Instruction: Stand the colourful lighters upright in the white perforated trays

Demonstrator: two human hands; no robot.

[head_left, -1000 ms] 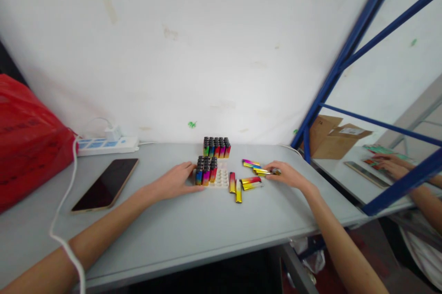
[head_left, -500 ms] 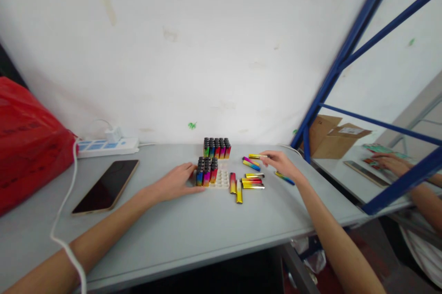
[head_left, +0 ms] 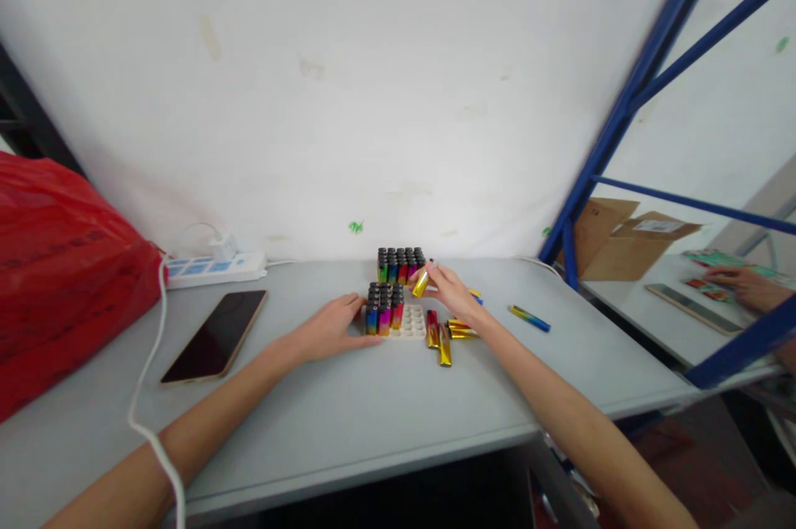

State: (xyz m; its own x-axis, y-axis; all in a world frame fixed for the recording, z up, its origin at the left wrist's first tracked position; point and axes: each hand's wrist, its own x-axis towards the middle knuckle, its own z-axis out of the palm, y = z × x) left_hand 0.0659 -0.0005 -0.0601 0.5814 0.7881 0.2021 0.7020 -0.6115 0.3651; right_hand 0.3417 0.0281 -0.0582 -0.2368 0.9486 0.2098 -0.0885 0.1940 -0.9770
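A white tray with round holes (head_left: pixel 413 323) lies on the table, its left part filled with upright black-topped lighters (head_left: pixel 385 312) in shiny mixed colours. My left hand (head_left: pixel 332 326) grips its left side, thumb along the front corner and fingers further back. My right hand (head_left: pixel 448 287) is closed on a gold lighter (head_left: pixel 421 283), held tilted above the tray's back right part. Below that hand, loose lighters (head_left: pixel 444 345) in gold and red lie right of the tray, some partly hidden by my wrist. Behind stands a second full block of lighters (head_left: pixel 391 265).
One blue-and-yellow lighter (head_left: pixel 530 318) lies apart on the right. On the left are a phone (head_left: pixel 215 336), a power strip (head_left: pixel 217 268), a white cable (head_left: pixel 151 429) and a red bag (head_left: pixel 68 280). Beyond the blue frame (head_left: pixel 569 251) are a cardboard box (head_left: pixel 613 243) and another person's hand (head_left: pixel 743 284).
My right hand has moved left from the loose lighters with a gold lighter in its fingers, to above the tray. My left hand stays at the tray; the view has shifted slightly.
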